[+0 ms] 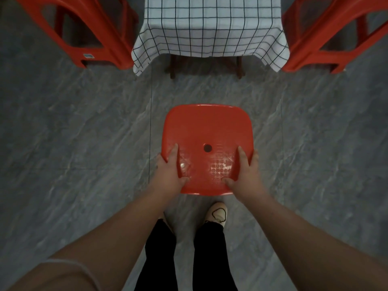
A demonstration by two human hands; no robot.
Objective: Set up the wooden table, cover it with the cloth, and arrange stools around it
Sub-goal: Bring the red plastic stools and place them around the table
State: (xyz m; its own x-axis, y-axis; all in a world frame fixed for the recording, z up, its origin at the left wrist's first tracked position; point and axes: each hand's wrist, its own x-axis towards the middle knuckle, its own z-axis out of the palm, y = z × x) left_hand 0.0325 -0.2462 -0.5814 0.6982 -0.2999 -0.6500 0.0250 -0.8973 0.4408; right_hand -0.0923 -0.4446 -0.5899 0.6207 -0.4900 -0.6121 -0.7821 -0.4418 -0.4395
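A red plastic stool (207, 127) is below me, seen from straight above, its seat with a small centre hole. My left hand (171, 166) grips the seat's left near edge, fingers wrapped round the rim. My right hand (245, 169) grips the right near edge the same way. Ahead stands the wooden table, its dark legs (172, 68) showing under a white cloth with a black grid (210, 26) that hangs over its sides. A red stool (84, 28) stands at the table's left and another red stool (327, 36) at its right.
Grey marbled floor tiles (84, 133) spread all round. My legs in black trousers and a light shoe (218, 214) are just behind the held stool. A gap of bare floor lies between the held stool and the table's near side.
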